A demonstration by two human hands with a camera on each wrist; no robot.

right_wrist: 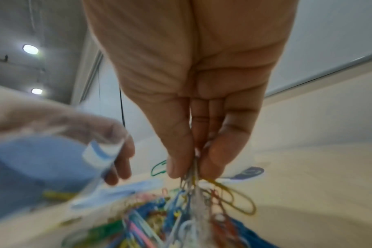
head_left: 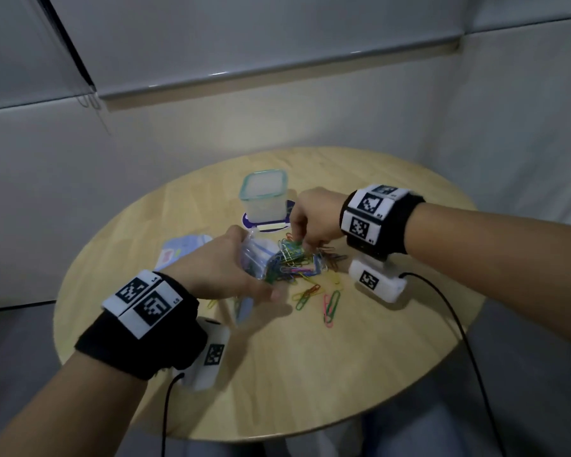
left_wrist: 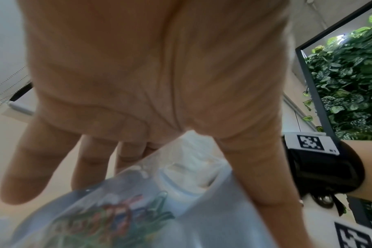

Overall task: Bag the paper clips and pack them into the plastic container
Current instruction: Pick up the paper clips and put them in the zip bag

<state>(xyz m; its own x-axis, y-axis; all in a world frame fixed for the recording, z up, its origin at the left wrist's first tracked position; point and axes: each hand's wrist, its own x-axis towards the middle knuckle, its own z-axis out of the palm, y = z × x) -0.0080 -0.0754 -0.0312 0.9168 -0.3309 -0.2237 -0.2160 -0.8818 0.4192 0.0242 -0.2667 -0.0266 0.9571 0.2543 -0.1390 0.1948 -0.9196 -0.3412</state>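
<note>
My left hand [head_left: 246, 265] holds a clear zip bag [head_left: 261, 250] open just above the table, thumb on one side and fingers on the other. Coloured clips show inside the bag [left_wrist: 117, 216]. My right hand [head_left: 302, 240] pinches a bunch of paper clips [right_wrist: 193, 182] right beside the bag's mouth, over the main pile of clips [head_left: 305, 267]. The plastic container [head_left: 265, 196], clear with a teal rim, stands open just behind both hands on its purple and white lid [head_left: 271, 225].
A few loose clips [head_left: 330, 303] lie on the round wooden table [head_left: 310, 374] near its middle. A stack of spare bags [head_left: 182, 249] lies at the left. Cables trail from both wrist cameras over the table's near edge.
</note>
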